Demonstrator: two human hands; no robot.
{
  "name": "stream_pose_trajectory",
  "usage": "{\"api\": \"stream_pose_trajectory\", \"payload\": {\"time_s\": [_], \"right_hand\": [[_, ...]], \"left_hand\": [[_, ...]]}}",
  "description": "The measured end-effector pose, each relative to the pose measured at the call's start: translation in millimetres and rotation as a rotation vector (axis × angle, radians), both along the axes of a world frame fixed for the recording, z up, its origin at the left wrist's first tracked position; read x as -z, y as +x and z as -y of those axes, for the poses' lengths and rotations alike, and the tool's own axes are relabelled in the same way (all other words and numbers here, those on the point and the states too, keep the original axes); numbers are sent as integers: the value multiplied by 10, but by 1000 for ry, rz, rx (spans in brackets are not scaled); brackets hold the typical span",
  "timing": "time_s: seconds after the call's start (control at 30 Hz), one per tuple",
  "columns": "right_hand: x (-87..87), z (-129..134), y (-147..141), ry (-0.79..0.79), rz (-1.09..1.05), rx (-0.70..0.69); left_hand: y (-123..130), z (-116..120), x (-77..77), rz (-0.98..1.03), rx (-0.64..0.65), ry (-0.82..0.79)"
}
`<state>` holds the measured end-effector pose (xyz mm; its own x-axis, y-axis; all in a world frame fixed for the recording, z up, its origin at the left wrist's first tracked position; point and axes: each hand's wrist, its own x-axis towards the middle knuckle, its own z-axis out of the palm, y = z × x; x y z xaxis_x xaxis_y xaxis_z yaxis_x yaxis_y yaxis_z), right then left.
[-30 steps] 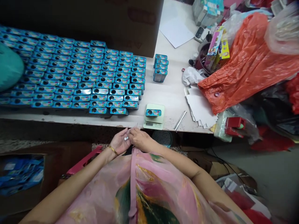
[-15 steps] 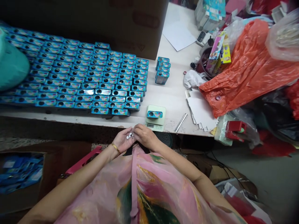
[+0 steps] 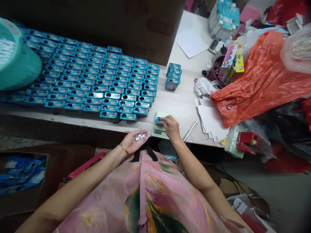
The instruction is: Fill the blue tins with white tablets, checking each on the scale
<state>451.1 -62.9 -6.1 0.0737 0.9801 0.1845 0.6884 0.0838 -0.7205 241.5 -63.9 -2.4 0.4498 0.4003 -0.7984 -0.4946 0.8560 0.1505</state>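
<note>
My left hand (image 3: pixel 133 141) is palm up with its fingers stretched out flat, cradling several small white candies (image 3: pixel 140 137) just in front of the table edge. My right hand (image 3: pixel 170 126) reaches over a pale green digital scale (image 3: pixel 158 133). Its fingertips are pinched together at the dark round hole in the top of a small blue tin (image 3: pixel 158 120), which sits on the scale. What the pinch holds, if anything, is hidden, and the fingers cover the right part of the tin.
Rows of matching blue tins (image 3: pixel 97 81) fill the table's left side, beside a teal basket (image 3: pixel 26 71) of white pieces. A short stack of tins (image 3: pixel 173 79) stands beyond the scale. A metal tube (image 3: pixel 190 131), white card sheets (image 3: pixel 211 119) and an orange plastic bag (image 3: pixel 257 74) lie rightward.
My right hand has left my left palm and moved forward and right to the tin on the scale. My left hand has opened flatter, showing the candies. The view has shifted slightly.
</note>
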Motion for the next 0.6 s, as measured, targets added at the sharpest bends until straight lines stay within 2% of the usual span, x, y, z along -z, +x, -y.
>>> {"api": "stream_pose_trajectory", "payload": {"time_s": [0.2, 0.33, 0.47, 0.6], "right_hand": [[-110, 113, 289, 42, -289, 233], [-88, 223, 480, 6, -465, 363], [-48, 290, 475, -59, -529, 344], [-101, 296, 356, -78, -429, 273]], "left_hand": [[-166, 62, 3, -29, -74, 13], [-264, 146, 43, -54, -96, -8], [-298, 212, 89, -58, -65, 38], [-309, 232, 123, -113, -24, 88]]}}
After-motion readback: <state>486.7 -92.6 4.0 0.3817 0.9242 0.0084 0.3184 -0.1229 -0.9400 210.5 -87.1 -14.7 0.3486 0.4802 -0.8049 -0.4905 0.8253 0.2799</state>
